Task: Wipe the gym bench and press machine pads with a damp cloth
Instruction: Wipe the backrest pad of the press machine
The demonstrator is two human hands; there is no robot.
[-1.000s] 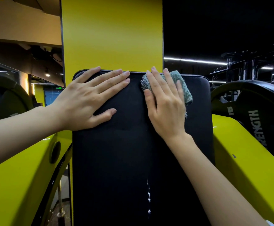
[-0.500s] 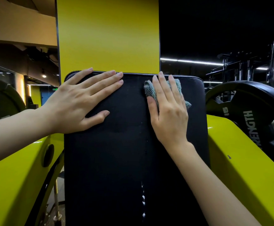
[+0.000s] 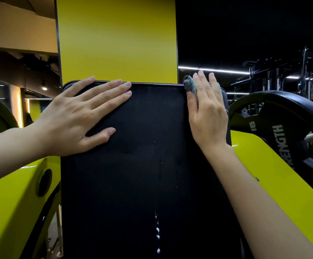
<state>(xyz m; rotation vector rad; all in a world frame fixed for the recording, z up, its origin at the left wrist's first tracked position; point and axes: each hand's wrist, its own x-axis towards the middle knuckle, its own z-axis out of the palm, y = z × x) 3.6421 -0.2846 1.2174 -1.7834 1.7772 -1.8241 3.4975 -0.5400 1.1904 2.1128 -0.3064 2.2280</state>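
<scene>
The damp cloth sits bunched at the far right corner of the black pad, touching its top edge; only a teal fold shows, the rest hidden under the right hand, whose straight fingers press it flat rather than curl round it. The left hand lies flat on the pad's upper left, fingers spread, holding nothing, well apart from the cloth; it seems to brace the pad. The pad's long axis runs from that top edge down toward the person, so most of its surface lies below the cloth; the likely stroke is a pull downward. A weight plate stands just right.
</scene>
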